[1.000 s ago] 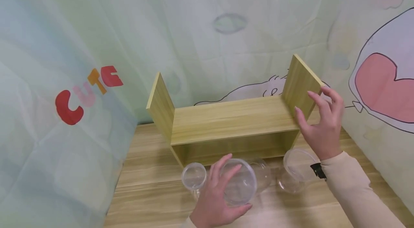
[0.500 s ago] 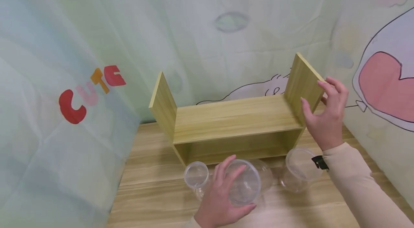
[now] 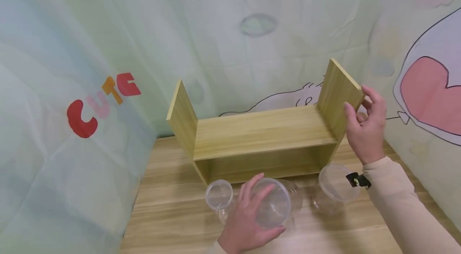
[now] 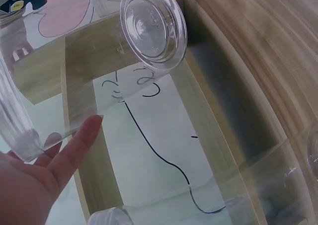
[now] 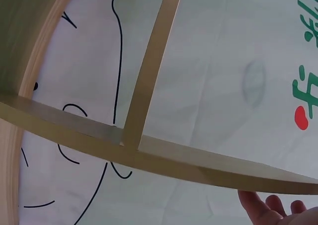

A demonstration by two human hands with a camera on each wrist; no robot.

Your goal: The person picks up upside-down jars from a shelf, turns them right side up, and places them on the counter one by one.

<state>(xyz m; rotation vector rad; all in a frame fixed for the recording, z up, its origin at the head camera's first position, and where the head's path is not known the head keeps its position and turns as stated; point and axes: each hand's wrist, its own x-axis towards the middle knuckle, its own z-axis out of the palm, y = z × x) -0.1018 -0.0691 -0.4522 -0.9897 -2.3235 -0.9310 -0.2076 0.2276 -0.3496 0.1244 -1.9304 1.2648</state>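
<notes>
In the head view, my left hand [image 3: 248, 216] holds a clear plastic jar [image 3: 275, 204] with its fingers over the top and thumb below. A small clear jar [image 3: 219, 195] stands left of that hand. My right hand [image 3: 369, 124] is at the right side panel of a light wooden shelf [image 3: 266, 132], fingers curled at its outer edge and thumb on the near side. In the right wrist view, fingertips [image 5: 251, 202] meet the panel's edge, while the thumb is out of sight. Another clear jar [image 3: 335, 188] stands below the right hand.
The shelf stands on a wood-grain table [image 3: 162, 214] with its open compartment facing me. Printed curtains [image 3: 216, 46] hang behind it and along both sides. In the left wrist view, a clear jar bottom [image 4: 153, 29] shows in front of the shelf.
My right hand has shifted slightly right and curled its fingers more closely at the side panel. The left hand keeps its hold on the jar; the view has moved slightly.
</notes>
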